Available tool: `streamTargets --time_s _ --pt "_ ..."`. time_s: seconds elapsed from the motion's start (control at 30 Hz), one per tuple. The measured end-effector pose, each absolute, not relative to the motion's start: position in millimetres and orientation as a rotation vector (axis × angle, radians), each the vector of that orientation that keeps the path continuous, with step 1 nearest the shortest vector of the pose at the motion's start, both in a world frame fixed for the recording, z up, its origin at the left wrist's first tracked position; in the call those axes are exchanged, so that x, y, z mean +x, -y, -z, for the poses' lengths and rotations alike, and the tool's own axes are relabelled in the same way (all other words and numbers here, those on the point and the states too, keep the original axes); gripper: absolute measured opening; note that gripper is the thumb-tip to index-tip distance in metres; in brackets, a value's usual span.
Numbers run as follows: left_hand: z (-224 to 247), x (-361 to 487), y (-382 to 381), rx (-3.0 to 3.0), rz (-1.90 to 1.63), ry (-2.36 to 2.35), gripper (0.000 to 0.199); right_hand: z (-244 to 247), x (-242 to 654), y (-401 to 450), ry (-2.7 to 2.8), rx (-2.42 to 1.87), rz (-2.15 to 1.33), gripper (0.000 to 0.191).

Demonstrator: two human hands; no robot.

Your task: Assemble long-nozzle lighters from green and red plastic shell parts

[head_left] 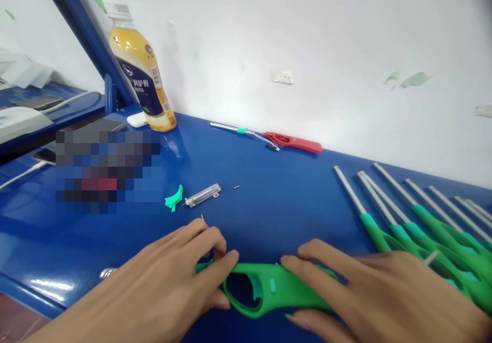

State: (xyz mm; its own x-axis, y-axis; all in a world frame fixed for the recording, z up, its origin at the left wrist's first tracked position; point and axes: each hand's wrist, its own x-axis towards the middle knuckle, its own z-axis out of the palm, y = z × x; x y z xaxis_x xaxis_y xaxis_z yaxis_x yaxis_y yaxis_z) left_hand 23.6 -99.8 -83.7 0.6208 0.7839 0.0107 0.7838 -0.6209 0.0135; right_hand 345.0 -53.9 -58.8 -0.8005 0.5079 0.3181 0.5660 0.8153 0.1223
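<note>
A green long-necked lighter (pixel 282 285) lies sideways near the front of the blue table, its trigger opening facing me. My left hand (pixel 172 276) has fingers and thumb closed around its neck end. A metal tip (pixel 107 272) sticks out left of that wrist. My right hand (pixel 338 286) grips the handle end between thumb and fingers. Just beyond my left hand are a turquoise trigger piece (pixel 175 198), a clear fuel tank (pixel 203 195) and a tiny metal pin (pixel 237 186). My palms hide both ends of the green body.
Several green lighters with metal tubes (pixel 349 189) lie at the right. Against the wall sit a red lighter half (pixel 298 143) and a loose metal tube (pixel 226 127) with wires. A drink bottle (pixel 142 76) stands back left, near a white case (pixel 137 120) and a blurred-out patch.
</note>
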Motion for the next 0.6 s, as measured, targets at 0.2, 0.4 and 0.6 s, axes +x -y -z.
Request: streamTargets --time_s 0.2,0.4,0.6 --pt "82.8 25.5 98.6 2.839 -0.126 -1.31 0.063 52.7 340.4 51.4 2.754 -0.8 0.28 0.049" --pt "75.3 37.3 91.5 2.814 -0.32 -1.268 0.035 56.0 339.9 51.4 2.715 -0.788 0.327 0.043" --pt "71.9 41.8 86.4 2.789 -0.402 -1.248 0.028 43.2 339.8 49.5 2.916 -0.81 0.247 0.042"
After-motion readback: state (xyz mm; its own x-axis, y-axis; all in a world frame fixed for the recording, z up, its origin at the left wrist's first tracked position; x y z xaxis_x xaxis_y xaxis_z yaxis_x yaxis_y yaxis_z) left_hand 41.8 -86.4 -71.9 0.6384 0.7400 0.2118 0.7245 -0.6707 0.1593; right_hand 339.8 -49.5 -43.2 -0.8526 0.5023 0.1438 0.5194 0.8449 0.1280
